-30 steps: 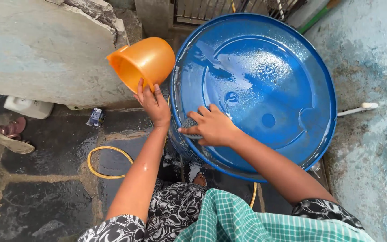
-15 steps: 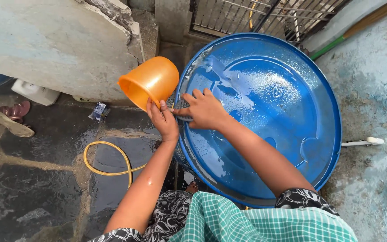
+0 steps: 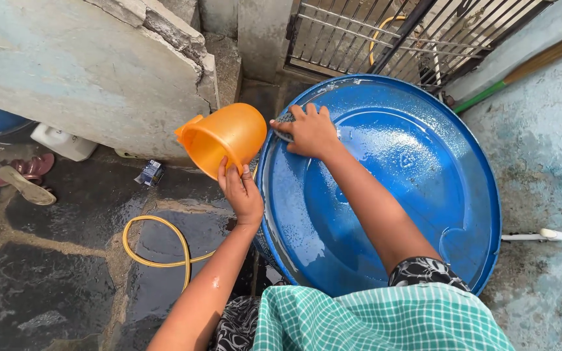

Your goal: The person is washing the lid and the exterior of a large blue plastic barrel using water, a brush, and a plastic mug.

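Observation:
A big blue plastic drum stands in front of me, its wet, soapy top facing up. My right hand presses a grey scrubber against the drum's far left rim. My left hand grips an orange plastic mug by its handle. The mug is tilted on its side, mouth to the left, just left of the drum.
A cracked concrete slab leans at the left. A yellow hose loops on the wet stone floor. Sandals and a white can lie far left. A metal gate stands behind the drum, a white pipe at right.
My right hand has slid the scrubber along the drum's left rim, from the near side to the far side. The view has shifted, and the mug stays held beside the drum.

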